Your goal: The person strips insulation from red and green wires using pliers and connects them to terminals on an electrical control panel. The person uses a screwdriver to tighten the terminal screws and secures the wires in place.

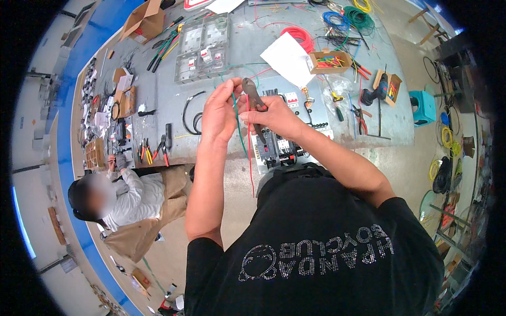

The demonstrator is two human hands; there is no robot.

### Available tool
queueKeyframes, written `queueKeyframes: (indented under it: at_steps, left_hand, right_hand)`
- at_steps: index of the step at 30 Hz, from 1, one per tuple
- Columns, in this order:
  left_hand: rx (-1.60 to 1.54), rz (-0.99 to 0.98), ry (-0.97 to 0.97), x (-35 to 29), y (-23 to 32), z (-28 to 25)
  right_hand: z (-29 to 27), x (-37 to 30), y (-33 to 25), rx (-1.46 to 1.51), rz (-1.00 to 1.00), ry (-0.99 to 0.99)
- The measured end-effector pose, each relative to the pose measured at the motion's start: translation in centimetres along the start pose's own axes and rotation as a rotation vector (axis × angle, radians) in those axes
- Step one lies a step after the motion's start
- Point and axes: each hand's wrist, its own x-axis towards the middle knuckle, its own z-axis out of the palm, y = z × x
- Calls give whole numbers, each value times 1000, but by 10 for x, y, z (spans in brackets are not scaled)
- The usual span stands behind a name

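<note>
My left hand point(219, 113) is raised over the table's front edge, its fingers closed on a green wire point(243, 138) that hangs down below it. A red wire point(250, 163) hangs beside the green one, between my hands; which fingers hold it is hard to tell. My right hand point(279, 118) grips dark pliers point(253, 96) with the head pointing up, close to my left fingertips. Whether the jaws touch a wire cannot be made out. Under my right hand lies an electrical panel point(271, 152) with breakers and terminals, partly hidden by my arm.
A clear divided box point(203, 45), a white sheet point(287, 58) and a small carton of coloured sleeves point(330, 62) lie farther back. A cordless drill point(374, 90) and red-handled pliers point(361, 120) are at the right. At the left, a co-worker point(139, 195) sits by the table edge.
</note>
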Motion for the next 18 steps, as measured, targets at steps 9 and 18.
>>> queueKeyframes:
  at_steps: [9, 18]
  left_hand:
    - [85, -159, -118, 1, -23, 38]
    - [496, -398, -315, -106, -102, 7]
  right_hand:
    - [-26, -12, 1, 11, -46, 138]
    - [-136, -52, 27, 415, 21, 451]
